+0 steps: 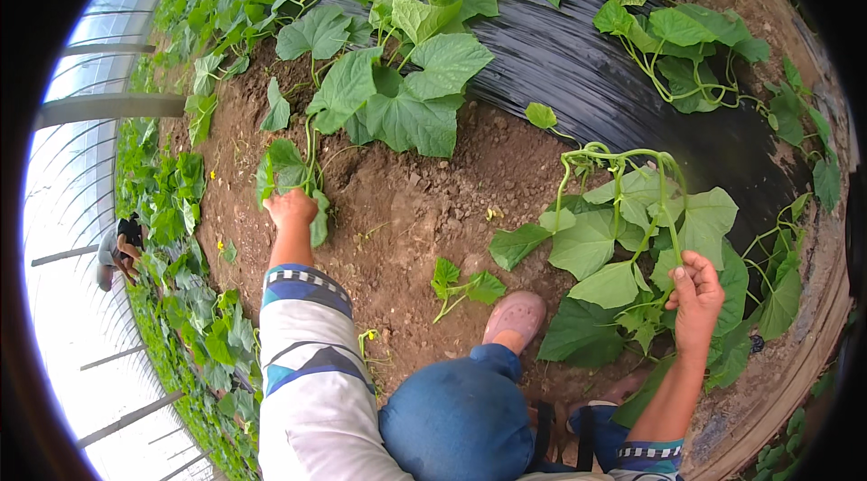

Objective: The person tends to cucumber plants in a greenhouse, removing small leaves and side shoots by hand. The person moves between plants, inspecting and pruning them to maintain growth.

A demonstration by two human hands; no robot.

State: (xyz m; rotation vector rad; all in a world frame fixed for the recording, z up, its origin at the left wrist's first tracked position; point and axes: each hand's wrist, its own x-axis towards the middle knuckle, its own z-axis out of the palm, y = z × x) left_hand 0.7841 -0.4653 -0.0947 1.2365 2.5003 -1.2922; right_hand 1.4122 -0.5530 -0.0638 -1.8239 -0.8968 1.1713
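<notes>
My left hand [291,206] is closed on the low leafy shoot [287,162] of a cucumber vine beside the soil path. Its fingertips are hidden from above. Large leaves of the same plant [413,112] spread just beyond it. Between thumb and fingers, my right hand [698,295] pinches a green stem of another cucumber vine [620,237]. That vine's stems arch over at the top, and several leaves hang with their pale undersides showing. A young leaf [540,115] sits on a thin tip of it, over black plastic mulch film [562,54].
A plucked-looking sprig [462,290] lies on the bare soil [406,210] near my pink clog [518,315]. More vines [691,47] sprawl over the film. At far left, another person [120,251] bends among plants under the greenhouse's arched frame [115,108].
</notes>
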